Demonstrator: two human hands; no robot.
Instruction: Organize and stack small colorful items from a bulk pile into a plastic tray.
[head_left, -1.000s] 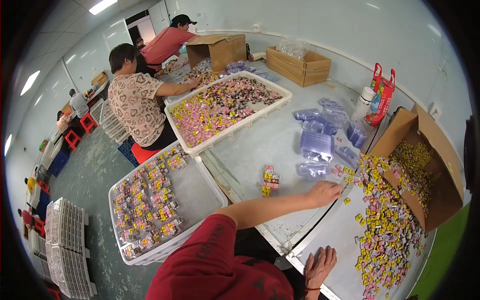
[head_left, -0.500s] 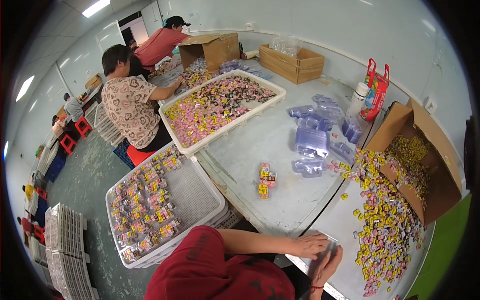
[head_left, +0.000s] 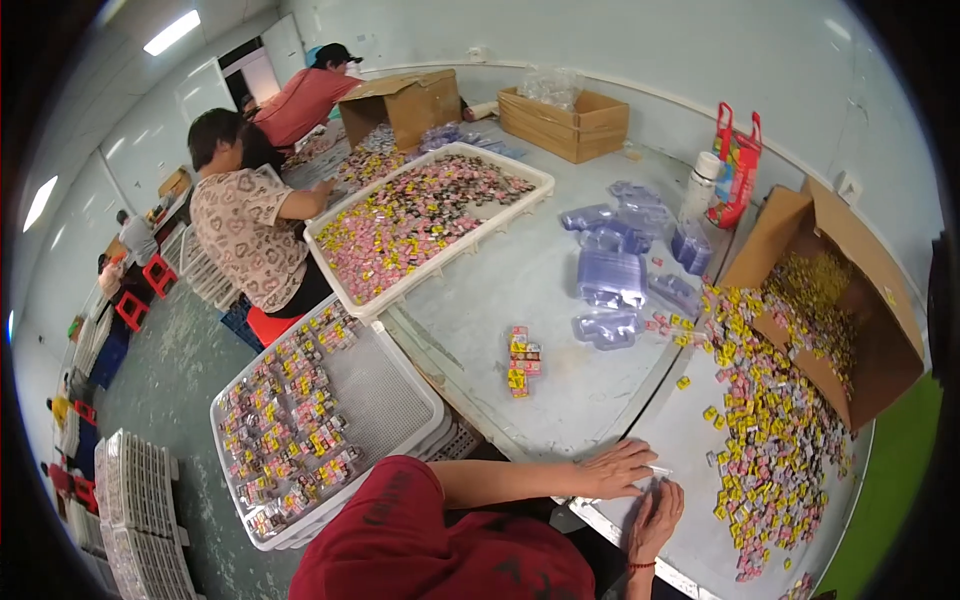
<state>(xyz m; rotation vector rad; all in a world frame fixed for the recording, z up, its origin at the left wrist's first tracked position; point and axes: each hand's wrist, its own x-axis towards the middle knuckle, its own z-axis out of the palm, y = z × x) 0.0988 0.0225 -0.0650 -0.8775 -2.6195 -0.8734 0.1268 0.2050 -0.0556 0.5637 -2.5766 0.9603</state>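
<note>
My left hand (head_left: 614, 470) lies on the table's near edge with its fingers stretched out, beside the seam between the two table surfaces. Just nearer to me, my right hand (head_left: 655, 518), with a red cord bracelet at the wrist, has its fingers loosely extended. I see nothing held in either hand; a thin pale edge between them is too small to make out. To the right spreads a heap of small yellow, pink and black packets (head_left: 765, 420). Ahead of my left hand a small cluster of joined packets (head_left: 522, 362) stands alone.
Clear plastic blister shells (head_left: 612, 278) are stacked ahead. An open cardboard box (head_left: 880, 330) spills packets at right. A white tray (head_left: 530, 200) of loose packets and a stacked tray (head_left: 400, 400) of packed sets stand left. A white bottle (head_left: 698, 185) adjoins a red bag (head_left: 737, 175). Co-workers sit farther left.
My left hand has shifted slightly up and away from the right, and its fingers are more spread. The right hand's fingers have straightened a little. The whole view has shifted slightly.
</note>
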